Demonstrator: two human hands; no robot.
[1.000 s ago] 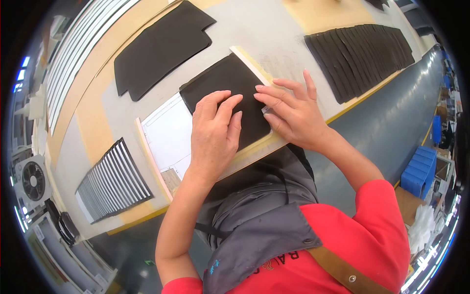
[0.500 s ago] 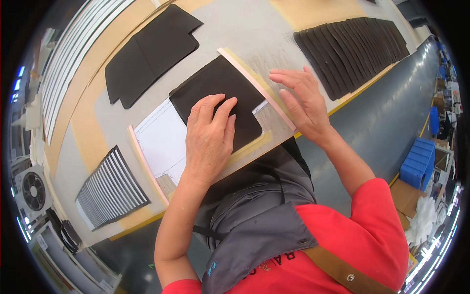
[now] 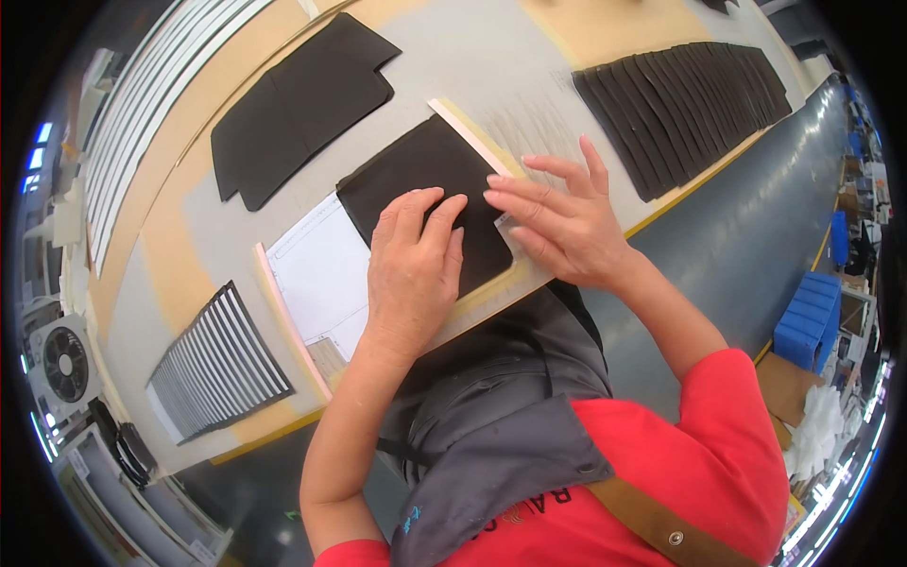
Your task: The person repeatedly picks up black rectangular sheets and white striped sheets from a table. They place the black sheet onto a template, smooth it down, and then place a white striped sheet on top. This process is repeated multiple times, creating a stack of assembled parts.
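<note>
A flat black sheet piece [image 3: 406, 163], perhaps fabric or leather, lies on a white paper pattern [image 3: 319, 269] with printed lines. My left hand [image 3: 411, 274] rests on the black piece, fingers slightly bent and apart, gripping nothing. At the piece's right edge, my right hand [image 3: 567, 225] is over the right-hand pale pink strip [image 3: 463, 128], its fingers spread; I cannot tell whether the fingertips touch the piece. A second pale pink strip [image 3: 291, 321] borders the paper on the left. The black piece's middle is partly hidden by my hands.
Across the table [image 3: 453, 57] lie a stack of notched black pieces [image 3: 302, 104], an overlapping row of black pieces [image 3: 680, 109] at right, and black pieces with white strips [image 3: 222, 369] at left. A blue crate [image 3: 808, 321] and a fan [image 3: 66, 364] stand beyond.
My right hand has moved left, from beyond the pink strip to the black piece's right edge. My left hand stays on the piece, nearly unchanged.
</note>
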